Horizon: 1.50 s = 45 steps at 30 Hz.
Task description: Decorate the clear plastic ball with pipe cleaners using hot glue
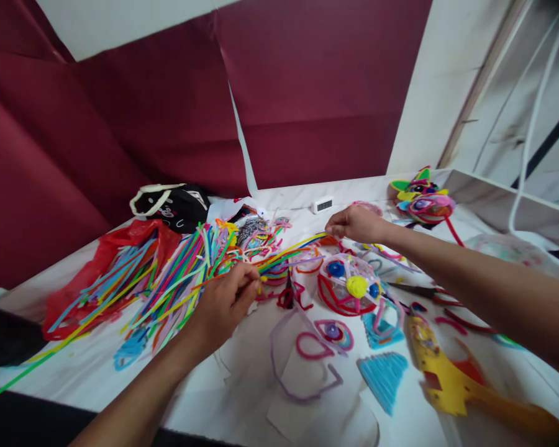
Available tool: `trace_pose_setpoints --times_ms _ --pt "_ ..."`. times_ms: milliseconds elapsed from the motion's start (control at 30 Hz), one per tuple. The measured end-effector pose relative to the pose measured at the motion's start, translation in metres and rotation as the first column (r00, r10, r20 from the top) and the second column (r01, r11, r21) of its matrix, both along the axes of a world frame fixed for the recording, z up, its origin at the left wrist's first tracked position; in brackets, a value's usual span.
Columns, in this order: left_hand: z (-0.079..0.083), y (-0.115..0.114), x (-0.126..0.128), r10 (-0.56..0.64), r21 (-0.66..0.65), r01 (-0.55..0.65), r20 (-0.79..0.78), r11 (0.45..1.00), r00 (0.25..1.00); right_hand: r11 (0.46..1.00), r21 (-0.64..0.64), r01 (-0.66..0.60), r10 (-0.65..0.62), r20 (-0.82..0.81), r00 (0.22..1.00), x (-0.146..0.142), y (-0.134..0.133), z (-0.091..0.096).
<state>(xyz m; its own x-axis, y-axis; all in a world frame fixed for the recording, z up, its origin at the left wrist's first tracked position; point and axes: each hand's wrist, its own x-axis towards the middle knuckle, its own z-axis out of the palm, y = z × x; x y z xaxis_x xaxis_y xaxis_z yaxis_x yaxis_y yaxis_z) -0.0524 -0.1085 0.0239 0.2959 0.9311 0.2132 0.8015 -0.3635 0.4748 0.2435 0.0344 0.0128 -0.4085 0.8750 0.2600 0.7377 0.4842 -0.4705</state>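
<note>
A yellow pipe cleaner [294,247] runs taut between my two hands above the table. My left hand [230,301] is closed, with a bit of yellow at its fingertips. Farther back, my right hand [356,225] pinches at the far end of the yellow strand. Beneath and beside it lie more coloured pipe cleaners. Below my right hand sits a round pipe-cleaner face [347,282] with blue eyes and a yellow nose. A pipe-cleaner eye [333,332] and a purple outline [279,372] lie nearer me, on and around pale paper.
A red plastic bag [68,304] and a large pile of pipe cleaners [179,282] spread at left. A yellow glue gun [447,372], scissors [412,288] and blue pieces [384,375] lie at right. A small white digital display [323,205] and black bag [181,208] stand behind.
</note>
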Motion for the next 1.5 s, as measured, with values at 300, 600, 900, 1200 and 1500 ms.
trace_pose_setpoints --times_ms 300,600,900,1200,1500 --pt "0.005 0.034 0.067 -0.244 0.119 0.223 0.211 0.968 0.947 0.954 -0.199 -0.223 0.164 -0.277 0.947 -0.004 -0.06 0.038" --pt "-0.003 0.046 0.087 -0.306 0.1 0.289 0.362 0.952 0.88 0.82 -0.448 -0.357 0.095 -0.509 0.855 -0.011 -0.072 0.04" --pt "-0.023 0.052 0.075 -0.225 0.1 0.202 0.404 0.974 0.887 0.862 -0.426 -0.275 0.065 -0.444 0.893 -0.008 -0.06 0.033" --pt "-0.051 0.05 0.077 -0.326 -0.004 0.352 0.365 0.936 0.872 0.873 -0.412 -0.261 0.118 -0.34 0.933 0.0 -0.056 0.029" --pt "-0.054 0.039 0.09 -0.311 -0.009 0.343 0.401 0.939 0.862 0.872 -0.418 -0.253 0.154 -0.256 0.954 0.009 -0.065 0.034"
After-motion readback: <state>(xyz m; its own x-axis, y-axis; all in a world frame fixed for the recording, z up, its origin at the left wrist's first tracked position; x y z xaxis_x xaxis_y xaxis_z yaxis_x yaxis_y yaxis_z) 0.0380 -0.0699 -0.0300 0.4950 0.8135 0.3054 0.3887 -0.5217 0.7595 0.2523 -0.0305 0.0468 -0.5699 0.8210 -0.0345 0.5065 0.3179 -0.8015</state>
